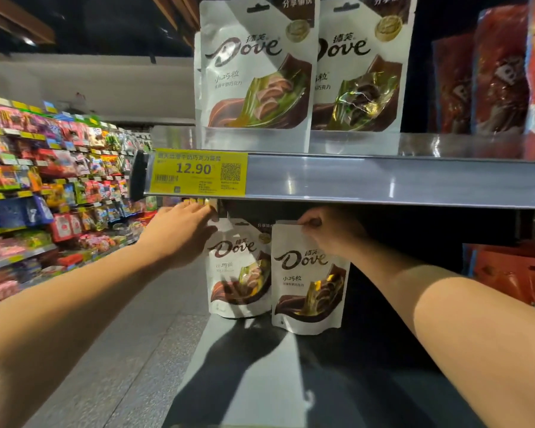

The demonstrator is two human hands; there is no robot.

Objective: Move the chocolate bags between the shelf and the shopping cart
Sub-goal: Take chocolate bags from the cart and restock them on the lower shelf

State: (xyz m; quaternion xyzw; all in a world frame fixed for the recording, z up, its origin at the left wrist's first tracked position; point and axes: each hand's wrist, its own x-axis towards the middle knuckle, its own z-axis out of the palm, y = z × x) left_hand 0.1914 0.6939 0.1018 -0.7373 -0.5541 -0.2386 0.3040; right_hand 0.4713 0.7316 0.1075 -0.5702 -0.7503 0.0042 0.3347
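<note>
Two upright chocolate bags on the lower shelf (pixel 244 366), left bag (pixel 238 273) pinched by left hand (pixel 183 230), right bag (pixel 309 282) by right hand (pixel 325 230); thin top-edge grips judged liable to slip.

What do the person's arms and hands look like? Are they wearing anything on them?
Both arms are bare all the way down, with no sleeves showing anywhere in the picture. The left hand and right hand wear no gloves. I can't see a watch, bracelet or ring on either one, though the fingers are partly tucked under the shelf edge, so a ring could be hidden.
</note>
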